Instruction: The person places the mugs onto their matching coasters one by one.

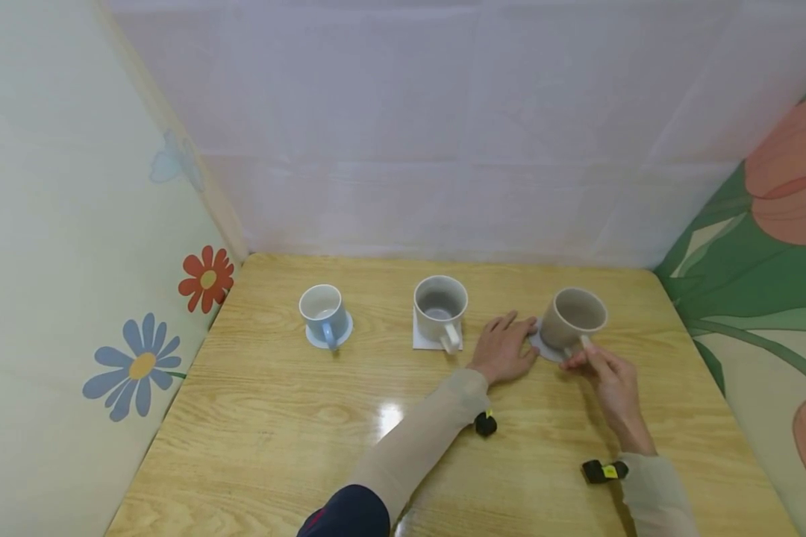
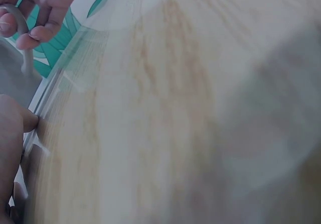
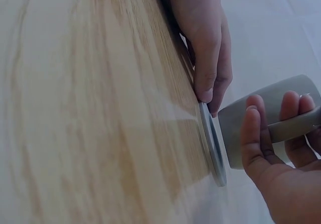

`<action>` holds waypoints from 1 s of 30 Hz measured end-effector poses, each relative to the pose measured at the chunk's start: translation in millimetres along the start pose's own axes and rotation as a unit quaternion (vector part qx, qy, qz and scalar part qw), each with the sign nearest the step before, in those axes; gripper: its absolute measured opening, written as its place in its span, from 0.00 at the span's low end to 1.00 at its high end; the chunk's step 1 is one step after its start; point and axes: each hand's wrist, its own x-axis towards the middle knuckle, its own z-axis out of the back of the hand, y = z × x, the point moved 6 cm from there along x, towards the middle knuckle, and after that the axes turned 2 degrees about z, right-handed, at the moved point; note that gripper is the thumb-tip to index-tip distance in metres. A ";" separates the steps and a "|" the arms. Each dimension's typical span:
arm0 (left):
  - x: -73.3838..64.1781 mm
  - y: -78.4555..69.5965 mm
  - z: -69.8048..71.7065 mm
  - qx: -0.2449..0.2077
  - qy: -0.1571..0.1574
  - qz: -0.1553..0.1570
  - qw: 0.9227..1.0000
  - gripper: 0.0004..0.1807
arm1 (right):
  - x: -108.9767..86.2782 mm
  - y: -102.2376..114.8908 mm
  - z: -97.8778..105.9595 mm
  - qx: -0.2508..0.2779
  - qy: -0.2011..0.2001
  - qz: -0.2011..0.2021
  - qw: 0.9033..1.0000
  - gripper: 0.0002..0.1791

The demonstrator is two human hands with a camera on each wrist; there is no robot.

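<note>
My right hand (image 1: 614, 380) grips the handle of a grey-beige mug (image 1: 571, 321) at the right of the table. The mug is close over a round pale coaster (image 1: 544, 352); in the right wrist view a narrow gap shows between the coaster (image 3: 214, 151) and the mug's base. Palm down, my left hand (image 1: 504, 349) rests on the wood, its thumb and fingertips at the coaster's left edge. In the left wrist view my right hand's fingers (image 2: 45, 28) curl round the mug handle (image 2: 25, 48).
A white mug (image 1: 433, 324) stands on a square white coaster (image 1: 426, 343) left of my left hand. Farther left, a light blue mug (image 1: 332, 326) is on a round coaster (image 1: 316, 339). White sheeting (image 1: 410, 201) rises behind the wooden table (image 1: 275, 418); flowered panels flank it.
</note>
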 end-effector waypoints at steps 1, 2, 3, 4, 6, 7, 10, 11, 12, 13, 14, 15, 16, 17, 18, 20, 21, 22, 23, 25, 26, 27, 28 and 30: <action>-0.3 -0.2 0.2 0.000 0.000 0.000 1.000 0.35 | 0.1 -0.1 0.1 -0.002 0.001 0.000 1.000 0.24; -0.7 -0.4 0.8 -0.002 0.001 0.000 1.000 0.35 | 0.2 -0.2 0.3 -0.004 0.003 -0.001 1.000 0.24; -1.1 -0.6 1.4 -0.003 0.001 0.001 1.000 0.35 | 0.2 -0.3 0.6 -0.006 0.004 -0.001 1.000 0.24; -1.4 -0.8 2.1 -0.005 0.002 0.002 1.000 0.35 | 0.2 -0.5 0.8 -0.006 0.006 -0.001 1.000 0.24; -2.0 -1.2 3.3 -0.007 0.004 0.002 1.000 0.35 | 0.2 -0.8 1.3 -0.008 0.008 0.000 1.000 0.25; -2.2 -1.4 3.9 -0.008 0.005 0.003 1.000 0.35 | 0.2 -1.1 1.5 -0.009 0.010 0.001 1.000 0.25; -2.5 -1.6 5.0 -0.006 0.006 0.003 1.000 0.35 | -0.1 -2.0 1.9 -0.009 0.012 0.001 1.000 0.25; -2.3 -1.7 4.9 -0.005 0.006 0.002 1.000 0.35 | -0.2 -2.3 1.9 -0.009 0.013 0.001 1.000 0.25; -2.2 -1.6 4.7 -0.004 0.006 0.002 1.000 0.36 | -0.2 -2.6 1.9 -0.009 0.014 -0.001 1.000 0.25; -2.0 -1.5 4.4 -0.003 0.006 0.002 1.000 0.36 | -0.2 -2.9 1.9 -0.010 0.015 -0.003 1.000 0.25; -1.7 -1.3 4.0 -0.002 0.006 0.002 1.000 0.36 | -0.2 -3.2 1.9 -0.011 0.015 -0.005 1.000 0.25; -1.5 -1.1 3.4 -0.001 0.006 0.002 1.000 0.36 | -0.2 -3.4 1.9 -0.013 0.016 -0.007 1.000 0.25; -1.2 -1.0 2.7 -0.001 0.006 0.001 1.000 0.36 | -0.4 -3.7 2.0 -0.014 0.016 -0.009 1.000 0.25; -1.0 -0.9 2.2 -0.002 0.006 0.001 1.000 0.36 | -0.5 -4.0 2.1 -0.016 0.017 -0.011 1.000 0.25; -0.7 -0.7 1.3 -0.001 0.007 0.001 1.000 0.36 | -0.7 -4.4 2.4 -0.018 0.016 -0.012 1.000 0.25; 0.1 -0.5 -0.2 0.001 0.005 -0.001 1.000 0.36 | -1.0 -5.1 2.8 -0.022 0.016 -0.015 1.000 0.25; 0.6 -0.5 -0.9 0.002 0.005 -0.002 1.000 0.36 | -1.2 -5.4 3.0 -0.024 0.015 -0.016 0.999 0.25; 1.0 -0.4 -1.5 0.001 0.005 -0.002 1.000 0.36 | -1.4 -5.7 3.2 -0.025 0.015 -0.017 0.999 0.25; 1.4 -0.2 -1.9 0.001 0.003 -0.003 1.000 0.36 | -1.6 -6.0 3.2 -0.026 0.014 -0.018 0.999 0.26; 1.8 0.4 -2.3 0.000 0.001 -0.003 1.000 0.35 | -1.7 -6.6 3.0 -0.030 0.013 -0.021 0.999 0.26; 2.0 0.7 -2.4 0.000 -0.001 -0.003 1.000 0.35 | -1.7 -7.0 2.9 -0.032 0.013 -0.024 0.999 0.25; 2.4 1.0 -2.5 0.000 -0.002 -0.003 1.000 0.35 | -1.6 -7.4 2.8 -0.033 0.012 -0.026 0.999 0.25; 2.4 1.2 -2.4 0.001 -0.004 -0.003 1.000 0.35 | -1.5 -7.6 2.6 -0.036 0.012 -0.028 0.999 0.26; 2.3 1.3 -2.3 0.005 -0.004 -0.004 1.000 0.35 | -1.4 -8.0 2.4 -0.041 0.014 -0.031 0.999 0.26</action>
